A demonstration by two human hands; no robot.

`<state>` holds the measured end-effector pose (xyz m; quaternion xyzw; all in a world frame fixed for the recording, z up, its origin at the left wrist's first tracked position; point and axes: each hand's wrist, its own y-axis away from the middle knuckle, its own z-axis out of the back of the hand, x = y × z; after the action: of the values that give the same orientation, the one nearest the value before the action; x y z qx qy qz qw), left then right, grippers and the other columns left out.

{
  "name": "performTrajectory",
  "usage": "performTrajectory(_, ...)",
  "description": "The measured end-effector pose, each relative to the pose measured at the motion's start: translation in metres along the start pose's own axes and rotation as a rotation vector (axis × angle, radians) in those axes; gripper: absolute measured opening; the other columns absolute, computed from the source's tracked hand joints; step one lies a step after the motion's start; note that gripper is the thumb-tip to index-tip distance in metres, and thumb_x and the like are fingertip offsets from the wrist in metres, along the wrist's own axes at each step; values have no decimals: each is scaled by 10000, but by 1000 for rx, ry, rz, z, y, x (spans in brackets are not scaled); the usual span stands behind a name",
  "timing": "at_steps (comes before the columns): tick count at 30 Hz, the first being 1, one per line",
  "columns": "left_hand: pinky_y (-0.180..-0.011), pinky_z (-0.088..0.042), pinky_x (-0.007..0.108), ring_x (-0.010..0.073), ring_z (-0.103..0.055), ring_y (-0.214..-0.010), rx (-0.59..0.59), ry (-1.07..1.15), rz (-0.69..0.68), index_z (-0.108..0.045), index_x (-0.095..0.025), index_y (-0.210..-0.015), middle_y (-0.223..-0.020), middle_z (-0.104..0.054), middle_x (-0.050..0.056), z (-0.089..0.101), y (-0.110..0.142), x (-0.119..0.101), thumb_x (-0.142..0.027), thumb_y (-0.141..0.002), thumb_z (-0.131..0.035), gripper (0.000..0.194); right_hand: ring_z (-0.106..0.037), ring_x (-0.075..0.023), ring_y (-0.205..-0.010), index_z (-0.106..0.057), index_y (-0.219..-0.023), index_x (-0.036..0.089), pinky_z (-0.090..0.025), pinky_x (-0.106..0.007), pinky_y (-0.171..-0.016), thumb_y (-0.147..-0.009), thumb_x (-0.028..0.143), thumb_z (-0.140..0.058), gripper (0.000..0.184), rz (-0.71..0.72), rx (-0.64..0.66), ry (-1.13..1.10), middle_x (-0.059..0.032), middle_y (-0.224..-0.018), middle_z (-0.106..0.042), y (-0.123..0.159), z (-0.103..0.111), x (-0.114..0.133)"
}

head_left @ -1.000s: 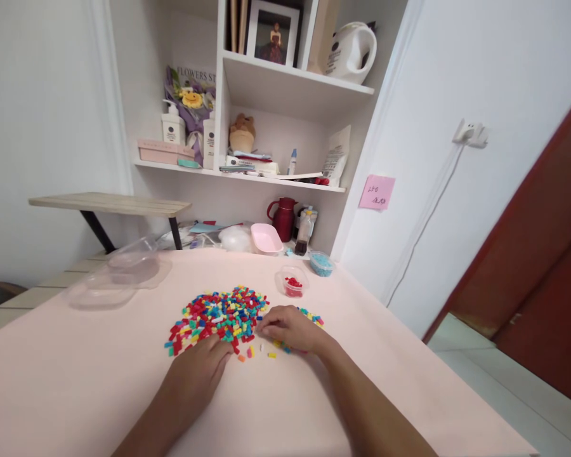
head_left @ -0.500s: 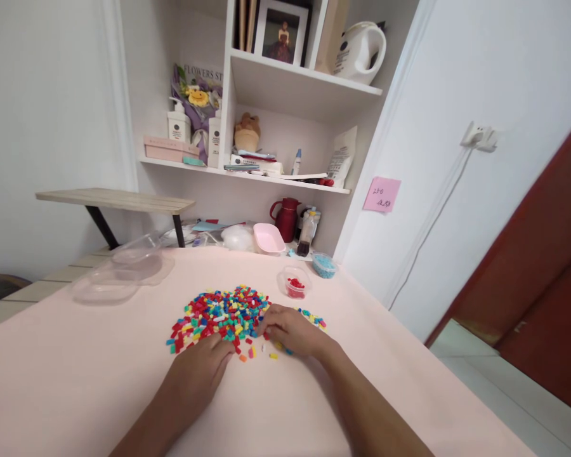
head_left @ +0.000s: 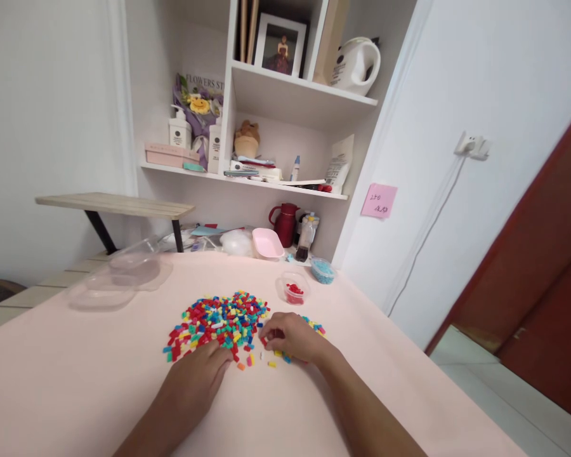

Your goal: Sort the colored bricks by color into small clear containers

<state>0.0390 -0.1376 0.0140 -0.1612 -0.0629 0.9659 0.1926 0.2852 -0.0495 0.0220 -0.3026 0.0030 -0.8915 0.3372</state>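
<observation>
A wide pile of small multicoloured building bricks (head_left: 228, 315) covers the middle of the pink table. My left hand (head_left: 202, 367) lies at the pile's front edge, its fingers curled in; what they hold, if anything, is hidden. To the right of the pile, my right hand (head_left: 290, 336) bends its thumb and forefinger around a small red brick (head_left: 263, 342). A smaller group of bricks (head_left: 315, 325) shows behind and under this hand. Between the hands lie a few loose pieces, among them an orange brick (head_left: 240, 366) and a yellow brick (head_left: 272, 364).
Behind my right hand stands a clear tub (head_left: 294, 289) with red bricks; farther back is a tub of light-blue pieces (head_left: 322, 271). Clear plastic containers (head_left: 105, 293) sit at the left. A pink basin (head_left: 268, 244), a red jug (head_left: 284, 225) and a bottle (head_left: 305, 239) line the back.
My right hand has drawn slightly away from the pile to the right, and a red brick now shows at its fingertips. My left hand has stayed almost still. The view shifted slightly.
</observation>
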Motion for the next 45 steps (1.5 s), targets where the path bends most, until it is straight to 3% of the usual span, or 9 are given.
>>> performTrajectory(6, -824, -482, 339, 204, -635, -960, -39, 35, 8, -688, -283, -1004, -1006, -692, 48, 1, -1, 0, -291, -941, -311, 382, -601, -132, -629, -716, -813, 205, -457, -214, -574, -768, 213, -616, 110, -43, -56, -264, 6, -712, -685, 0, 1, 0)
performTrajectory(8, -818, -483, 332, 199, -638, -944, -52, 55, 13, -691, -291, -997, -996, -695, 43, -1, -1, 2, -300, -939, -319, 377, -582, -134, -585, -706, -801, 190, -447, -217, -527, -806, 263, -567, 157, -102, -255, -312, -1, -662, -665, -1, 6, -2)
performTrajectory(13, -835, -480, 337, 200, -639, -946, -64, 79, 8, -692, -290, -997, -991, -694, 44, -6, -1, 6, -303, -942, -309, 387, -520, -138, -498, -698, -938, 172, -440, -252, -487, -852, 450, -526, 338, -229, -994, -279, -4, -628, -619, 0, 33, -18)
performTrajectory(15, -834, -480, 343, 204, -639, -943, -62, 72, 12, -693, -284, -978, -985, -693, 48, -5, -1, 5, -298, -942, -303, 393, -538, -147, -512, -691, -992, 163, -466, -268, -523, -861, 475, -510, 384, -249, -1104, -237, -9, -640, -616, 1, 42, -30)
performTrajectory(21, -844, -482, 345, 208, -643, -963, -54, 73, 23, -696, -285, -971, -1019, -699, 51, 1, 0, -1, -283, -934, -303, 394, -638, -162, -642, -628, -1186, 185, -519, -310, -650, -842, 448, -523, 446, -243, -920, -191, -52, -938, -669, -2, 46, -54)
performTrajectory(25, -824, -484, 328, 195, -639, -936, -68, 55, 12, -696, -282, -954, -980, -697, 43, -1, 0, 1, -289, -930, -318, 379, -620, -163, -634, -656, -1131, 177, -524, -313, -652, -879, 427, -479, 397, -217, -902, -272, -44, -851, -671, 0, 38, -43)
performTrajectory(32, -805, -474, 318, 192, -630, -917, -83, 73, -10, -691, -288, -972, -972, -685, 34, -4, 0, 5, -312, -941, -323, 370, -636, -166, -799, -752, -906, 236, -493, -262, -741, -845, 226, -571, 191, 84, -168, -156, -30, -903, -714, 2, 10, 4)
performTrajectory(34, -813, -471, 315, 190, -628, -928, -81, 57, -19, -690, -284, -984, -979, -684, 33, -5, -1, 6, -300, -942, -328, 364, -633, -157, -805, -755, -927, 251, -480, -241, -738, -835, 197, -602, 187, 163, -39, -134, -22, -904, -708, 2, 2, 12)
performTrajectory(45, -789, -462, 304, 183, -619, -909, -53, 57, -16, -683, -267, -979, -976, -678, 37, 3, 2, -1, -276, -947, -323, 361, -617, -149, -848, -729, -1036, 300, -444, -219, -763, -881, 204, -592, 228, 251, 24, 125, -17, -943, -656, -4, -15, 23)
